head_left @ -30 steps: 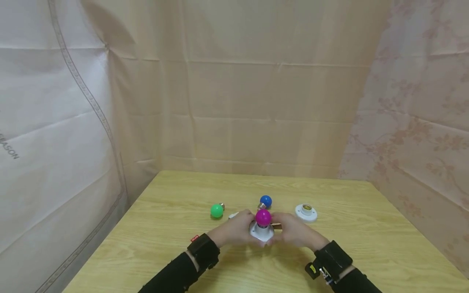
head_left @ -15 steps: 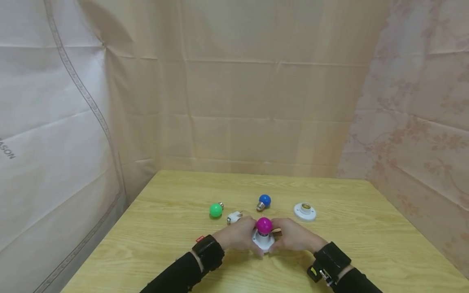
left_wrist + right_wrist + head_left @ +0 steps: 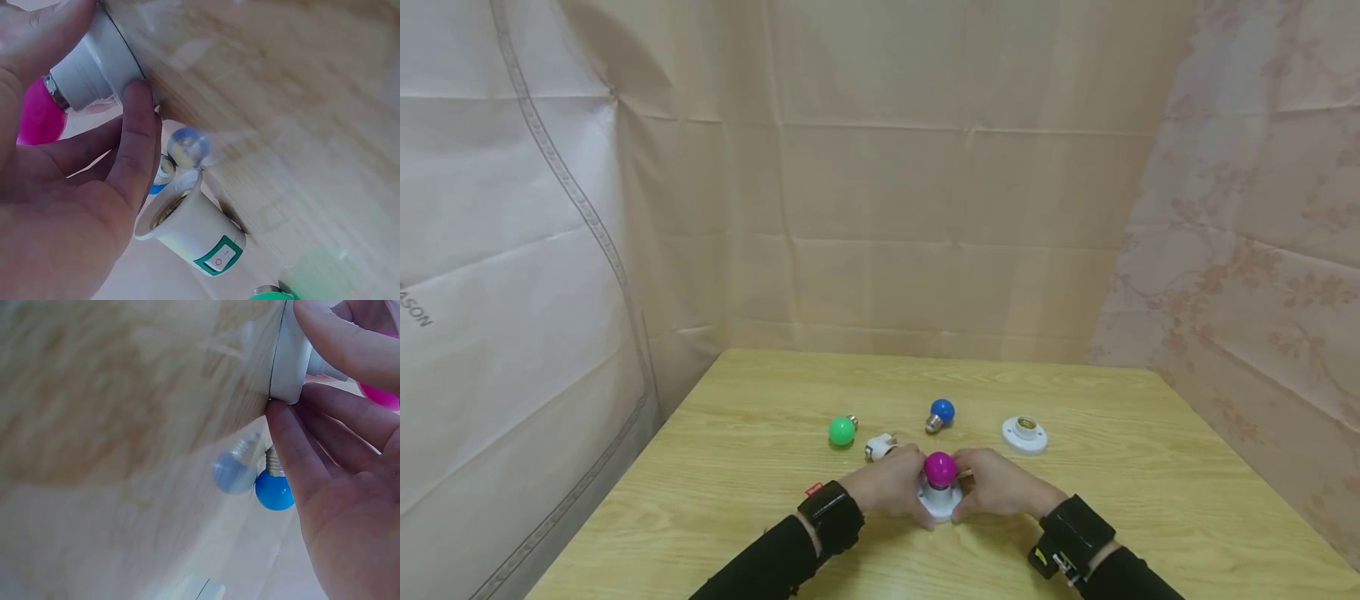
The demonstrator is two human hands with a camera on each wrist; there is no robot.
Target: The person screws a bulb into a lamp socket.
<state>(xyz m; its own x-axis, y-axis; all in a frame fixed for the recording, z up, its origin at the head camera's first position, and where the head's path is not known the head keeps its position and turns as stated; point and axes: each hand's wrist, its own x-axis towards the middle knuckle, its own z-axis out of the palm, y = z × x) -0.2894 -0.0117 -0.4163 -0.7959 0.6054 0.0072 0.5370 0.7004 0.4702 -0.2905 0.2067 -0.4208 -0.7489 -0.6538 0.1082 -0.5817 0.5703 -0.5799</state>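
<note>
A magenta bulb (image 3: pixel 940 470) stands upright in a white lamp holder (image 3: pixel 939 502), whose flat base appears to rest on the table. My left hand (image 3: pixel 891 483) grips the base from the left, with thumb and fingers on its edge in the left wrist view. From the opposite side my right hand (image 3: pixel 1000 483) holds the same base; in the right wrist view its fingertips (image 3: pixel 282 412) touch the rim. Just beyond the left hand lies a white switched lamp socket (image 3: pixel 199 228) with a green-framed rocker switch, partly hidden by that hand in the head view.
Farther back on the wooden table (image 3: pixel 737 500) lie a green bulb (image 3: pixel 842 431) at the left and a blue bulb (image 3: pixel 942 411) in the middle. A round white lamp holder (image 3: pixel 1024 435) sits at the right, its socket facing up. Cloth walls (image 3: pixel 925 208) surround the table.
Both hands have brought the lamp holder with its magenta bulb down and slightly nearer to me. The switched socket behind the left hand now shows more. The other bulbs stay put.
</note>
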